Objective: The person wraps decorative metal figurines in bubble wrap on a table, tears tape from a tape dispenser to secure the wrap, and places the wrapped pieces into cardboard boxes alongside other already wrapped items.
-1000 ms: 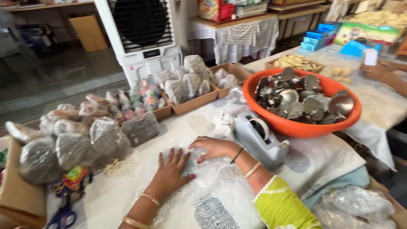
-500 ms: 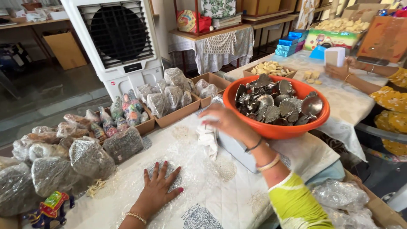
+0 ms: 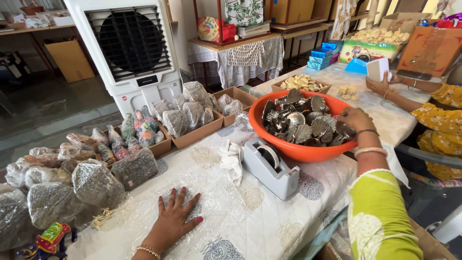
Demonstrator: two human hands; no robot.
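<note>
1. Table (image 3: pixel 269 226), covered by a white quilted cloth with printed motifs; bears all items below.
2. Air cooler (image 3: pixel 130 53), white, dark grille, at 11 o'clock beyond the table edge.
3. Orange bowl (image 3: pixel 293 150), at 2 o'clock, heaped with shell-shaped silver metal pieces (image 3: pixel 301 123).
4. Cardboard trays (image 3: pixel 197 135) of bagged goods, 10 to 12 o'clock; larger clear-wrapped bundles (image 3: pixel 96 183) at 9 o'clock.
5. Bubble wrap sheet (image 3: pixel 211 202), clear, lying flat at 6 o'clock on the cloth.
6. Tape dispenser (image 3: pixel 270 168), grey, at centre, just beside the bowl's near rim.
7. Left hand (image 3: pixel 174 222), at 6 o'clock: palm down, fingers spread, pressing on the bubble wrap.
8. Right hand (image 3: pixel 353 118), at 2 o'clock: over the bowl's far-right rim among the silver pieces, fingers curled downward; whether they pinch a piece cannot be told.

Change noted: half a second ago the right hand was still short of the bowl, above the dispenser; it has since arrived at the silver pieces, while the left has stayed on the wrap.

9. Another person's hand (image 3: pixel 380 84), at 1 o'clock, holding a small white box.
</note>
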